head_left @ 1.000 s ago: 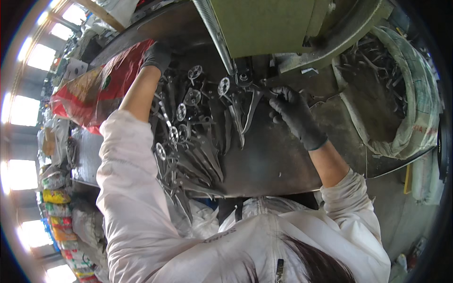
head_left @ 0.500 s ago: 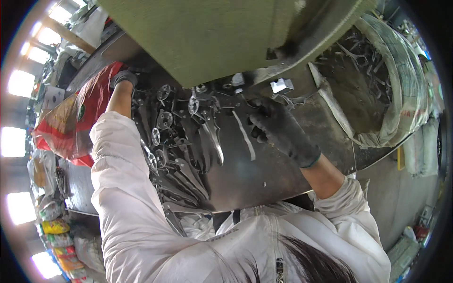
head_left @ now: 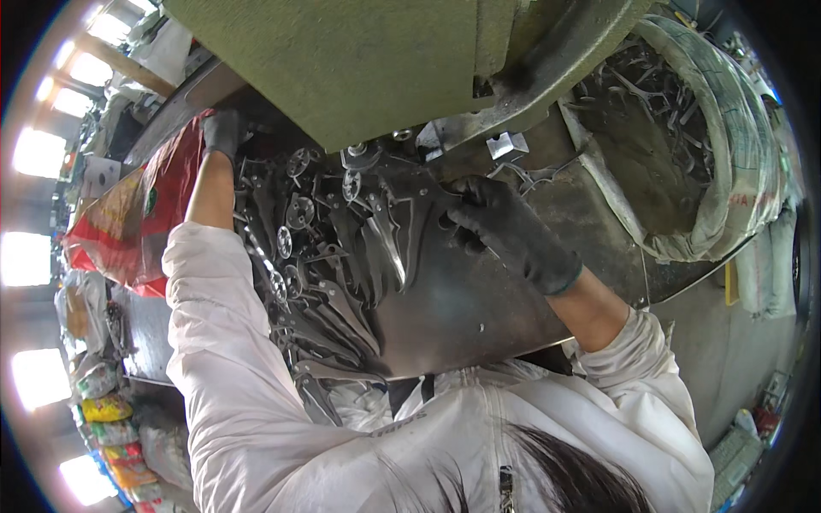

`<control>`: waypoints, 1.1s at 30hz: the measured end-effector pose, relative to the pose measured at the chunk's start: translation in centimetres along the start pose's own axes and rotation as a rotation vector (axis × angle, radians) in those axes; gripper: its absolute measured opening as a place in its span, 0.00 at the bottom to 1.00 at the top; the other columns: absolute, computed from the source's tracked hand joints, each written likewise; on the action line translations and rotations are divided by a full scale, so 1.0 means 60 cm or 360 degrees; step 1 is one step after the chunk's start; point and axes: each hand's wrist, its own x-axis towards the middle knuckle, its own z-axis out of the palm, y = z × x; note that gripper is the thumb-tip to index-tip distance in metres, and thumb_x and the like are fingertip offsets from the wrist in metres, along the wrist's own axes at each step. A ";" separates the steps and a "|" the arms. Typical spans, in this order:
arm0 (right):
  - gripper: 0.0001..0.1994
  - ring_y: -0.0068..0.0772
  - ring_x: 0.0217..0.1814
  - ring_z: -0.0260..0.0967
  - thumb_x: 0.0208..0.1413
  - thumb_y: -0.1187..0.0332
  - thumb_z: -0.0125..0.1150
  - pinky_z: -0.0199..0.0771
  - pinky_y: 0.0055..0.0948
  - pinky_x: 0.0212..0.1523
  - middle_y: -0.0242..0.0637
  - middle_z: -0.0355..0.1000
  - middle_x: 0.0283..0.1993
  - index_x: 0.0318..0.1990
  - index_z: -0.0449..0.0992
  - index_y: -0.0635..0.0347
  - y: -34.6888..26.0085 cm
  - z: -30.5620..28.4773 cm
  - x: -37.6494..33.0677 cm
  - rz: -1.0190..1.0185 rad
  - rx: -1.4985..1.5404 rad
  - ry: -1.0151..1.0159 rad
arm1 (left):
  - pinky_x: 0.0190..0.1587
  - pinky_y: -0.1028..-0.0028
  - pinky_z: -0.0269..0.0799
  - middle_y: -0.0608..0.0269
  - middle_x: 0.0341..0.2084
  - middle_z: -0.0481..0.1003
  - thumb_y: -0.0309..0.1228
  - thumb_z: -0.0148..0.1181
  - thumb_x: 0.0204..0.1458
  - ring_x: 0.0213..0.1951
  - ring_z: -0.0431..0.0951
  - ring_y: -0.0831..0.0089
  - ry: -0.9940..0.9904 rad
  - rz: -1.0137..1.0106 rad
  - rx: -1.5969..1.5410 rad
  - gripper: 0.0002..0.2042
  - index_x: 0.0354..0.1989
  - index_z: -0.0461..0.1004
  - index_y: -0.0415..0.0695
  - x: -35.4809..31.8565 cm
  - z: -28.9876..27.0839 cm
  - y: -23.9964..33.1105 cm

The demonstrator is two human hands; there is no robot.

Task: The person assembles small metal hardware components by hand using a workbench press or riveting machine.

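Head view: metal parts (head_left: 342, 316) massed near nine o'clock on the dark bench (head_left: 445, 321)

Directions taken with the picture as the dial, twelve at its top edge. The left hand (head_left: 222, 135), in a dark glove, is seen at ten o'clock, set against the upper edge of a red sack (head_left: 128, 227). Its fingers are mostly turned from view, so whether anything is grasped cannot be told. The right hand (head_left: 510, 224), gloved alike, is placed a little off centre, between two and three o'clock, its fingers curled beside the dark end of a part. Whether that part is pinched or merely neighboured cannot be made out (glove and metal are nearly the same shade).

The parts are heaped from seven round to eleven o'clock, many of them long, curved and overlapping; spoked discs (head_left: 301, 212) are scattered among them. The top of the dial, around twelve, is filled by a green machine (head_left: 342, 68), by which the nearest parts are partly hidden. A small bright metal piece (head_left: 507, 144) is noted at one o'clock, with a thin curved piece (head_left: 547, 177) lying near it, toward two. Between one and three, a wide-mouthed pale bag (head_left: 744, 184) is stood with its rim rolled; loose metal pieces are contained in it. Stacked colourful sacks (head_left: 111, 436) are found at eight o'clock.
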 end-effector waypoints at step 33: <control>0.17 0.19 0.34 0.74 0.65 0.77 0.59 0.79 0.23 0.32 0.34 0.75 0.40 0.61 0.72 0.65 0.059 0.099 -0.020 -0.0581 0.0521 -0.0372 | 0.42 0.78 0.74 0.66 0.39 0.79 0.45 0.57 0.69 0.37 0.77 0.81 0.0023 -0.0456 -0.2582 0.24 0.60 0.74 0.37 -0.445 -0.313 0.487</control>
